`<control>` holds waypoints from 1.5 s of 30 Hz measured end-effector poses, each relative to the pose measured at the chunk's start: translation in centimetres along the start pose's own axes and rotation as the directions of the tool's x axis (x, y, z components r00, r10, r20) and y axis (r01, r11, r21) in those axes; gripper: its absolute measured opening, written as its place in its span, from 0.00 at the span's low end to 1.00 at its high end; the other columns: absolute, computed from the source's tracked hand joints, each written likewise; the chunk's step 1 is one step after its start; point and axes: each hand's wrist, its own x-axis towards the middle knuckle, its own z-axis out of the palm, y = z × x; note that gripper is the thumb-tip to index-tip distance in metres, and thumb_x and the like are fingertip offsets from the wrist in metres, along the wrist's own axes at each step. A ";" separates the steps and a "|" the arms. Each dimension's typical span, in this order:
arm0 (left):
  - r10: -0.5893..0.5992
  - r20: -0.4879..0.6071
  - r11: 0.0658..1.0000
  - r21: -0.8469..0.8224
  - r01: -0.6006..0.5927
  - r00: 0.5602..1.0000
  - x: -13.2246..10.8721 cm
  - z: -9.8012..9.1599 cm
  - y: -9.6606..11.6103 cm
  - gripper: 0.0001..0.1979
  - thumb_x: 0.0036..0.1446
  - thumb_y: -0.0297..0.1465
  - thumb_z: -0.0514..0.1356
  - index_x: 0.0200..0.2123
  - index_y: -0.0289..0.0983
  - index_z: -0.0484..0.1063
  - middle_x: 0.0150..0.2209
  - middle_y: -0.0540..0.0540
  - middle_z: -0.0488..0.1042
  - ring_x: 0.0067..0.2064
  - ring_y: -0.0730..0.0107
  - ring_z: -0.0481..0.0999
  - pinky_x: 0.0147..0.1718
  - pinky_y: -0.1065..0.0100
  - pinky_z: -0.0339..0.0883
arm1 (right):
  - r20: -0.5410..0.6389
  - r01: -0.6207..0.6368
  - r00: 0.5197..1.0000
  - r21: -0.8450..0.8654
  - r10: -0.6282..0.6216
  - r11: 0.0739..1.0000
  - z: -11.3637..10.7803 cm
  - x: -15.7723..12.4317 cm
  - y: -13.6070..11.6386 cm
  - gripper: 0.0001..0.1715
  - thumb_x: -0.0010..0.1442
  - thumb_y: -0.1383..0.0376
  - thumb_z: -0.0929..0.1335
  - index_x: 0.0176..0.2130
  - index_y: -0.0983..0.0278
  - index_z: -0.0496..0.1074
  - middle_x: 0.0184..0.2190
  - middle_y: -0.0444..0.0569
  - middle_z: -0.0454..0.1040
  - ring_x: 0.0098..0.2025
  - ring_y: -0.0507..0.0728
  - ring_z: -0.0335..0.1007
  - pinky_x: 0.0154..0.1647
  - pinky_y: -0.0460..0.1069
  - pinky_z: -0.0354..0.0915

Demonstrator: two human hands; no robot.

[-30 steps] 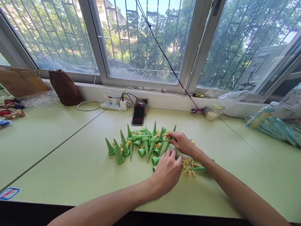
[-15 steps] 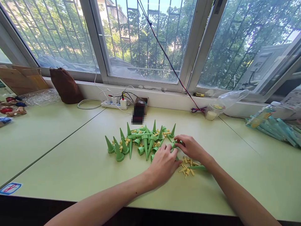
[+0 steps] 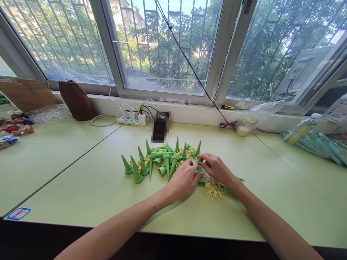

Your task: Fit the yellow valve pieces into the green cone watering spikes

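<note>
Green plastic cone spikes with ribbed screw caps (image 3: 166, 162) lie and stand in a pile, mixed with small yellow T-shaped pieces. My right hand (image 3: 217, 169) is at the pile's right side, fingertips pinched on a small green plastic piece mostly hidden by them. Close beside it, my left hand (image 3: 183, 178) has its fingers bent and its thumb apart from them; I see nothing gripped in it. A green cap (image 3: 201, 182) lies just below the left thumb. Several yellow T-shaped pieces (image 3: 213, 189) lie in a separate heap under my right wrist.
A power strip (image 3: 131, 121) with cables and a small box (image 3: 166, 121) stand by the window sill. On the left are a brown bag (image 3: 76, 101) and cardboard (image 3: 27, 94). A plastic bag (image 3: 245, 126), a bottle (image 3: 303, 128) and teal packets (image 3: 320, 146) lie right.
Both hands have moved slightly left and up, and the left thumb has drawn back, showing the green cap and more of the yellow pieces. The view has shifted a little.
</note>
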 end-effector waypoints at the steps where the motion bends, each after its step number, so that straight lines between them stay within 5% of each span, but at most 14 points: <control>1: -0.007 0.005 1.000 -0.008 0.007 1.000 0.1 -0.1 0.0 0.14 0.67 0.39 0.53 0.39 0.37 0.73 0.39 0.44 0.69 0.39 0.62 0.73 0.39 0.62 0.68 | -0.017 0.006 1.000 0.006 -0.006 1.000 0.0 0.0 0.0 0.10 0.66 0.68 0.65 0.46 0.62 0.72 0.39 0.51 0.76 0.36 0.57 0.73 0.38 0.50 0.66; 12: 0.065 -0.052 0.998 0.014 -0.064 0.997 0.5 0.3 -0.4 0.12 0.67 0.31 0.50 0.43 0.35 0.73 0.42 0.42 0.71 0.42 0.62 0.75 0.44 0.61 0.70 | -0.176 0.044 0.984 0.033 -0.038 0.998 -1.1 0.0 -0.2 0.11 0.68 0.63 0.63 0.49 0.60 0.71 0.42 0.51 0.75 0.29 0.53 0.70 0.33 0.48 0.66; 19: 0.109 -0.202 0.988 -0.085 -0.128 0.973 0.7 0.5 -0.9 0.14 0.66 0.27 0.51 0.50 0.36 0.73 0.52 0.39 0.70 0.48 0.62 0.76 0.50 0.60 0.71 | -0.318 -0.117 0.943 -0.027 0.102 0.993 -4.4 0.0 3.2 0.14 0.67 0.60 0.63 0.45 0.64 0.73 0.31 0.49 0.76 0.26 0.54 0.68 0.31 0.49 0.65; 30: 0.170 -0.247 0.957 -0.190 -0.220 0.954 1.1 0.0 -1.2 0.14 0.65 0.24 0.51 0.47 0.36 0.75 0.46 0.42 0.73 0.39 0.69 0.79 0.43 0.66 0.72 | 0.086 -0.256 0.959 -0.138 0.269 0.957 -5.4 -0.6 7.4 0.11 0.62 0.66 0.66 0.43 0.64 0.76 0.33 0.49 0.76 0.32 0.54 0.71 0.36 0.48 0.64; 35: 0.201 -0.199 0.944 -0.223 -0.244 0.959 1.3 0.0 -1.7 0.16 0.64 0.21 0.49 0.45 0.36 0.75 0.41 0.44 0.74 0.37 0.71 0.78 0.38 0.69 0.71 | 0.083 -0.245 0.963 -0.136 0.258 0.960 -4.5 -0.5 7.0 0.13 0.63 0.67 0.66 0.47 0.64 0.75 0.40 0.53 0.74 0.36 0.55 0.72 0.42 0.50 0.66; 40: 0.156 -0.191 0.960 -0.200 -0.195 0.969 1.2 -0.1 -1.4 0.13 0.64 0.24 0.51 0.41 0.37 0.75 0.33 0.47 0.75 0.32 0.71 0.75 0.35 0.69 0.68 | 0.144 -0.141 0.977 -0.112 0.157 0.984 -3.3 -0.4 6.8 0.16 0.60 0.70 0.69 0.49 0.63 0.76 0.47 0.55 0.74 0.52 0.62 0.68 0.54 0.55 0.63; 45: 0.079 -0.210 0.963 -0.238 -0.129 0.975 1.3 -0.5 -1.2 0.10 0.64 0.28 0.54 0.43 0.37 0.74 0.34 0.47 0.78 0.29 0.72 0.73 0.31 0.71 0.66 | 0.175 -0.117 0.976 -0.079 0.129 0.990 -2.8 -0.3 6.4 0.16 0.58 0.74 0.68 0.46 0.64 0.77 0.46 0.55 0.75 0.50 0.62 0.69 0.54 0.54 0.64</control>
